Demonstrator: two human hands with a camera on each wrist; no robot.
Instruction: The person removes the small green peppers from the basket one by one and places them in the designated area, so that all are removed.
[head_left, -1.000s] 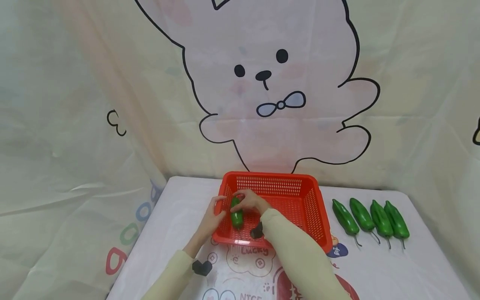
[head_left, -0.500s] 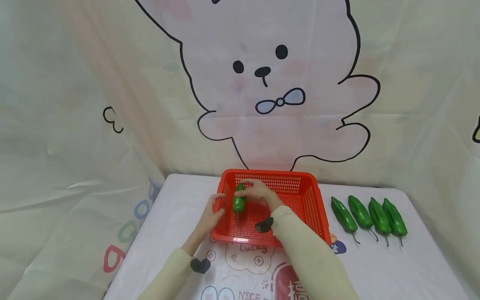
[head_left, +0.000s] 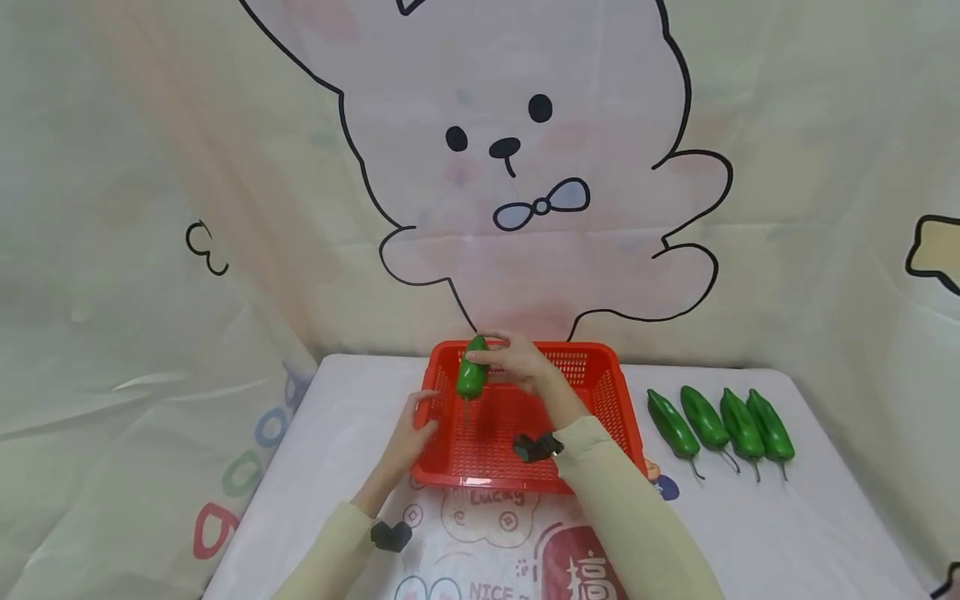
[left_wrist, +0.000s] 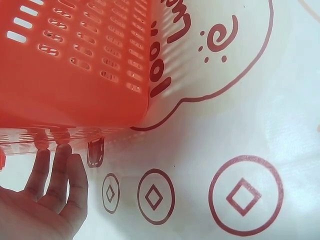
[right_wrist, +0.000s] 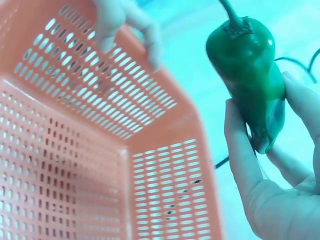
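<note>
My right hand (head_left: 517, 360) holds a green pepper (head_left: 472, 377) up over the back left of a red plastic basket (head_left: 630, 429). In the right wrist view the pepper (right_wrist: 250, 65) sits between thumb and fingers, stem end pointing away from the palm. My left hand (head_left: 408, 432) grips the basket's left side, digits over the rim in the right wrist view. Seen from the left wrist, several fingertips (left_wrist: 62, 155) of that hand touch the outer wall of the basket (left_wrist: 75, 95).
Right of the basket, several green peppers (head_left: 742, 423) lie side by side on the white printed table cover (head_left: 817, 533). A curtain (head_left: 787, 317) with a cartoon bear hangs behind the table, and another sheet hangs at the left.
My right hand has lifted the pepper from low inside the basket up to the height of its back rim. My left hand has stayed at the basket's left side.
</note>
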